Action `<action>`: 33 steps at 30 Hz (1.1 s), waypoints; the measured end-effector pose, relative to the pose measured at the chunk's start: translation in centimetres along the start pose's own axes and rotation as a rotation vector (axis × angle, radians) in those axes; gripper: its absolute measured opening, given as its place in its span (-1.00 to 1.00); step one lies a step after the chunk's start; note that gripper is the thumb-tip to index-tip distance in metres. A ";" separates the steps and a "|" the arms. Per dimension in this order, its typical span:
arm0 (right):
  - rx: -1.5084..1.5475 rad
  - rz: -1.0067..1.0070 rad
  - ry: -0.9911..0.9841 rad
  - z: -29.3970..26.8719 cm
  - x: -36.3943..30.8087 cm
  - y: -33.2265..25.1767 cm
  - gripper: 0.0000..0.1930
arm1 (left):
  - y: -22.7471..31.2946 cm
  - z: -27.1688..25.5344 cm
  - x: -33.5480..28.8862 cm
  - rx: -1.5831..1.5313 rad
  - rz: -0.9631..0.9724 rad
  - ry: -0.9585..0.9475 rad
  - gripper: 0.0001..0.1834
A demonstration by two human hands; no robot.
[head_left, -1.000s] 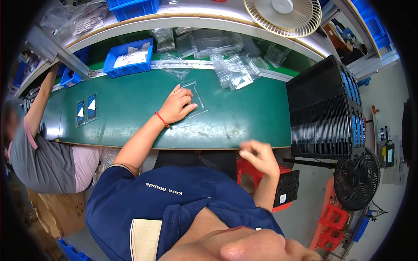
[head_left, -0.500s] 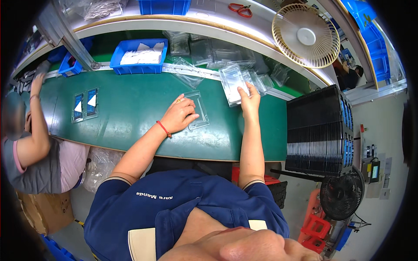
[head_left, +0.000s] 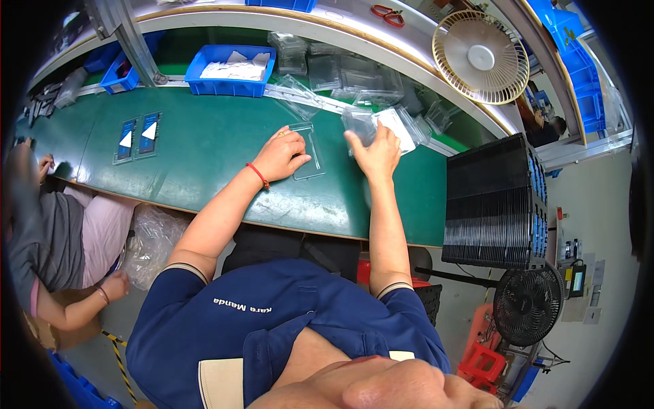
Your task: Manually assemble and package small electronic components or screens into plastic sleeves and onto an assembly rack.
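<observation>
A shallow clear plastic tray (head_left: 315, 162) lies on the green tabletop in front of me. My left hand (head_left: 282, 157) rests at its left edge, fingers curled on it and thumb reaching over it. Farther right, my right hand (head_left: 377, 153) is open, thumb and fingers spread. Around its fingertips are clear plastic trays (head_left: 357, 121) and a stack with a white face (head_left: 397, 128), set near the back rail. Exactly what the right fingertips touch is hard to tell.
Two dark blue cards with white triangles (head_left: 147, 134) lie in clear trays at left. Behind stand a blue bin (head_left: 230, 87) of white pieces and clear packaging (head_left: 354, 76). A stack of black racks (head_left: 488, 204) stands right. A co-worker (head_left: 58, 232) sits at left.
My right hand has let go of the clear trays it held up; they now sit by the back rail. The left hand stays at its tray. The co-worker's arm has moved down.
</observation>
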State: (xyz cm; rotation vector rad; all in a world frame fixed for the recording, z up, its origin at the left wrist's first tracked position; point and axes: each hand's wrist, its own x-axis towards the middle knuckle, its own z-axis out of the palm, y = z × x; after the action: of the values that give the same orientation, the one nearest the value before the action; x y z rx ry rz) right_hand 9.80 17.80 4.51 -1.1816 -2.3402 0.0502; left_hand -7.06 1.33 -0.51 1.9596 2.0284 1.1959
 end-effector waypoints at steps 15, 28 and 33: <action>0.498 0.011 -0.220 -2.0 1.5 0.4 -0.14 | 2.9 -1.3 0.9 -0.221 -0.075 0.339 -0.79; 1.129 0.234 -0.457 -2.7 -8.7 0.4 -0.23 | 6.8 4.0 0.3 -1.311 -0.538 0.026 -0.90; 1.248 0.312 -0.494 -3.3 -9.8 1.3 -0.36 | 6.9 5.0 -0.2 -1.403 -0.552 0.007 -0.91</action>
State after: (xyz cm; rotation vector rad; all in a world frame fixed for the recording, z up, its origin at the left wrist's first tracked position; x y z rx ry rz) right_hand 17.04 10.48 2.83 -0.8389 -1.7726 1.7619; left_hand 1.35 2.62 -0.13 0.6544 0.9409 1.6656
